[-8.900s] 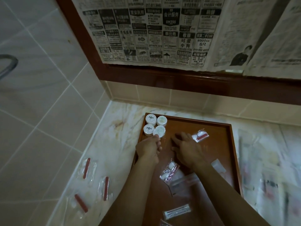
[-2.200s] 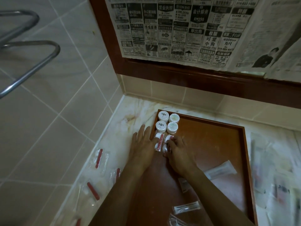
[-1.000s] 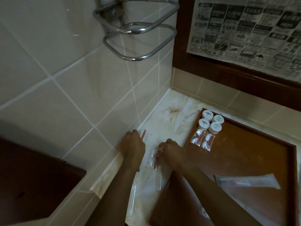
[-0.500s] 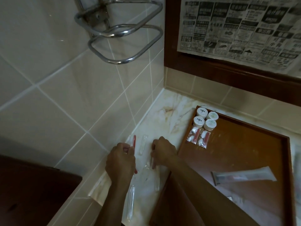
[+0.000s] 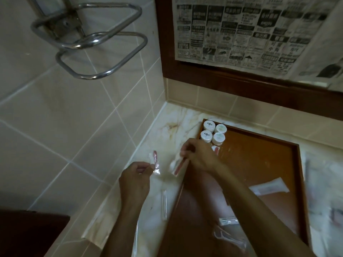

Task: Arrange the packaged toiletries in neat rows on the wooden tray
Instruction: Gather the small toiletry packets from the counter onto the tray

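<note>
The wooden tray (image 5: 259, 156) lies on the marble counter, with several white round jars (image 5: 213, 133) grouped in its far left corner. A clear packet with a red item (image 5: 216, 150) lies just below the jars, partly hidden by my right hand. My left hand (image 5: 134, 180) pinches a clear packet with a red stick (image 5: 155, 162) above the counter, left of the tray. My right hand (image 5: 196, 156) holds a second red-stick packet (image 5: 178, 165) over the tray's left rim. A long white sachet (image 5: 269, 188) and other clear packets (image 5: 228, 220) lie on the tray.
A thin clear-wrapped stick (image 5: 164, 204) lies on the counter left of the tray. Blurred packets (image 5: 326, 191) are spread right of the tray. A chrome rail (image 5: 89, 41) juts from the tiled wall at upper left. Newspaper (image 5: 250, 30) covers the framed mirror behind.
Both hands have lifted red-stick packets off the counter. My right hand has carried its packet right, up to the tray's left rim. The view has shifted back toward the tray.
</note>
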